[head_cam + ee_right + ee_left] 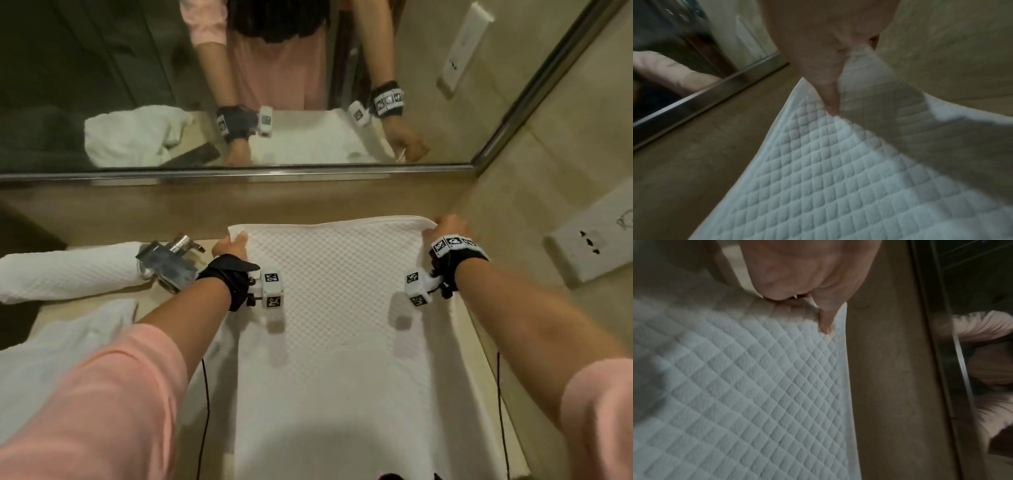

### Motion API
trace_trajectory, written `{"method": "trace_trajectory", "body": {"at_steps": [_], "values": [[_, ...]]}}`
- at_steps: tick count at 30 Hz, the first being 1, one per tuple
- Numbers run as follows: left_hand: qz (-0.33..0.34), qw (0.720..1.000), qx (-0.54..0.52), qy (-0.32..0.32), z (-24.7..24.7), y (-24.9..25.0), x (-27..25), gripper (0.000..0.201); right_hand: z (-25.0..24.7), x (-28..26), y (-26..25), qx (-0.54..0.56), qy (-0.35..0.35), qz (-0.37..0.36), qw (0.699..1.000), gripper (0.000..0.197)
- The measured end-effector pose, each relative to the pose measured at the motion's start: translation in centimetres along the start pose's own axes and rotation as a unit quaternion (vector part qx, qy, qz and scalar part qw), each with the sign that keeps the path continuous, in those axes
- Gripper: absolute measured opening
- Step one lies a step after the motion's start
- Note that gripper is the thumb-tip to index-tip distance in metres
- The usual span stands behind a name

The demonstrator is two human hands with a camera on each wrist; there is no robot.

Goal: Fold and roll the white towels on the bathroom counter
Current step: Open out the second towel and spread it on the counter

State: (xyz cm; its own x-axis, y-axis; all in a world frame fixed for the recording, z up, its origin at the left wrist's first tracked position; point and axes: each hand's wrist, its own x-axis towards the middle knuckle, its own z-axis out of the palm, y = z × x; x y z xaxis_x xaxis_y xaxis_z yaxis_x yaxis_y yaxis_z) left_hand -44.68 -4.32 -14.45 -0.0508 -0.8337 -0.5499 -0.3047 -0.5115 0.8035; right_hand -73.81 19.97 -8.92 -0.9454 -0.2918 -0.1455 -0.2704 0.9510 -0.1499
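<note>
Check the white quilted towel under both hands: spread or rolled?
Spread. The white quilted towel lies flat on the counter; the left hand and right hand pinch its far corners.

Bare strip of bench [308, 209] open behind the spread towel [342, 325], mirror frame [239, 171] walling it off, side wall [513, 222] tight on the right, glass dispenser [169, 267] and rolled towel [68, 270] crowding the left.

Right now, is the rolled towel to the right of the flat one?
No: the rolled towel lies left of the flat towel, beyond the faucet.
</note>
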Motion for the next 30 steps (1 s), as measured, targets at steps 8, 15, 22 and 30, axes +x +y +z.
{"method": "trace_trajectory", "body": {"at_steps": [8, 15, 22, 30], "values": [[0.008, 0.995, 0.101, 0.000, 1.9, -2.0, 3.6, 0.028, 5.0, 3.0, 2.0, 0.192, -0.033, 0.089, 0.977, 0.025], [0.032, 0.986, 0.153, 0.053, 2.6, -3.0, 5.0, 0.042, 6.9, 4.1, 3.0, -0.005, -0.172, 0.046, 0.984, 0.077], [0.017, 0.983, 0.156, 0.094, 4.2, -2.7, 5.9, 0.045, 8.9, 7.6, 2.4, 0.021, -0.146, 0.049, 0.988, 0.049], [0.001, 0.955, 0.272, 0.115, 5.2, -2.7, 8.2, 0.040, 11.3, 9.7, 1.4, 0.235, -0.049, 0.173, 0.955, 0.034]]}}
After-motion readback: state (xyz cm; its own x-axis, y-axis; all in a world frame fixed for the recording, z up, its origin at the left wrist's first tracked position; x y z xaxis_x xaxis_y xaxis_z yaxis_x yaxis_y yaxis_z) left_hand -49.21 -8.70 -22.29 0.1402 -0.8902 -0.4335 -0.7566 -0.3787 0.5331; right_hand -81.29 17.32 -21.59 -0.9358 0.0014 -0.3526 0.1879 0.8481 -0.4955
